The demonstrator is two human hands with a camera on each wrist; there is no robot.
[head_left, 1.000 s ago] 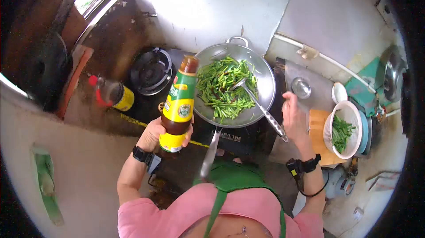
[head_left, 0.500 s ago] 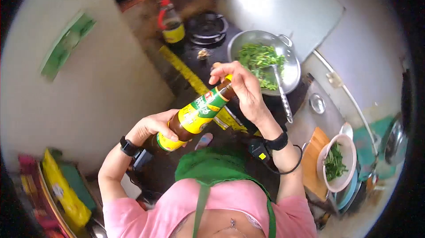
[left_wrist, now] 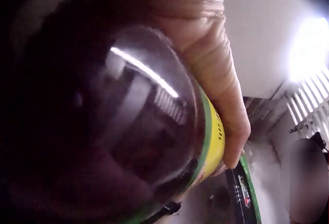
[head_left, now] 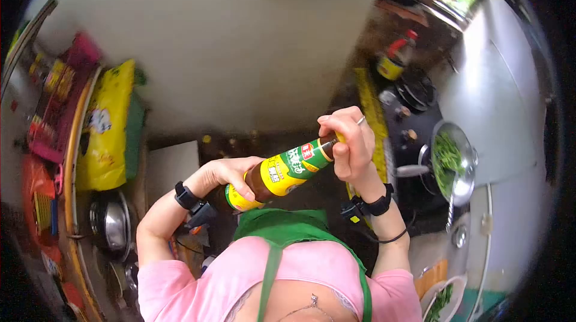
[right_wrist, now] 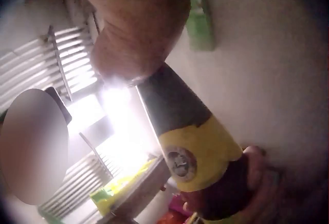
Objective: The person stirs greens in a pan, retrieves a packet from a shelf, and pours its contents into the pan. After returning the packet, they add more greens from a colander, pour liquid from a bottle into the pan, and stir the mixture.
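Note:
In the head view a brown sauce bottle (head_left: 262,182) with a yellow and green label lies tilted across the front of the body, its neck up to the right. My left hand (head_left: 231,175) grips it round the lower part, thumb on top. At the neck, my right hand (head_left: 355,148) has its fingers curled round the top, where a bit of yellow cap (head_left: 340,137) shows. The dark, glossy bottle base (left_wrist: 139,121) fills much of the left wrist view. From the right wrist, the bottle's label (right_wrist: 205,152) is seen, with the neck end hidden behind the right hand (right_wrist: 139,39).
On the right, a wok (head_left: 470,187) of cut greens (head_left: 445,157) stands on the stove, a ladle (head_left: 451,205) in it. Behind is a red-capped bottle (head_left: 391,69). A white basket (head_left: 461,289) holds more greens. Shelves at left carry a yellow bag (head_left: 105,142) and metal pot (head_left: 115,226).
The head view has turned left, so the stove now sits at the right. The right hand went from beside the wok to the bottle's top. The bottle, upright before, now tilts rightward.

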